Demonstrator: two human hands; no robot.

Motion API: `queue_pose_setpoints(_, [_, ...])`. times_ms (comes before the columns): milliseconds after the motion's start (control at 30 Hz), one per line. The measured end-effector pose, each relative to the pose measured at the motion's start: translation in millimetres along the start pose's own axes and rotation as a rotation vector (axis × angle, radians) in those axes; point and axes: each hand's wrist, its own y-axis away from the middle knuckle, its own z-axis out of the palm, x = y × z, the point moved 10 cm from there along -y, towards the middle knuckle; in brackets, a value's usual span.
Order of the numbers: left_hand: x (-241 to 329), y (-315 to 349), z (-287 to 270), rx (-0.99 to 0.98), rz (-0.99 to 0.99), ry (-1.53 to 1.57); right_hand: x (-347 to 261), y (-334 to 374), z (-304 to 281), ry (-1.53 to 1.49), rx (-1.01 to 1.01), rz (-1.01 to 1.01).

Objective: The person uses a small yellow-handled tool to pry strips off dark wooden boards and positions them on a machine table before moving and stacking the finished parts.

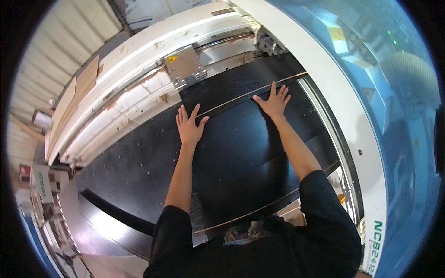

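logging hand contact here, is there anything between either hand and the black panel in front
Nothing visible stands between them: the left hand and right hand both appear to rest directly on the black panel near its far edge. The metal block sits beyond that edge, apart from both.

Left hand (pixel 189 130), right hand (pixel 274 105), fingers spread, at far edge of black panel (pixel 232 157); white beam (pixel 162 42) beyond.
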Motion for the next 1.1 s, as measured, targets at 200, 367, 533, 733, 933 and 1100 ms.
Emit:
queue_pose_setpoints(200, [-5.8, 3.7, 1.1, -0.006, -0.038, 0.002, -3.6, -10.4, 1.6, -0.019, 0.014, -0.048])
queue_pose_setpoints(367, [-15.4, 3.1, 3.3, -0.076, 0.033, 0.012, -7.0, -8.0, -2.6, -0.036, 0.058, -0.059])
queue_pose_setpoints(533, [-35.4, 4.5, -2.2, -0.086, 0.023, 0.134, -10.0, -11.0, 3.5, -0.029, 0.085, -0.069])
queue_pose_setpoints(733, [-39.7, 3.4, 7.3, -0.092, -0.125, -0.157, 9.5, -8.0, -4.9, -0.028, 0.127, -0.060])
queue_pose_setpoints(933, [-47.8, 10.2, 8.1, -0.090, -0.116, -0.194, -3.8, -15.1, 4.3, -0.026, 0.131, -0.128])
queue_pose_setpoints(1100, [-46.9, 9.4, 13.8, -0.051, -0.072, -0.216, 2.0, -15.8, 6.4, -0.013, 0.147, -0.133])
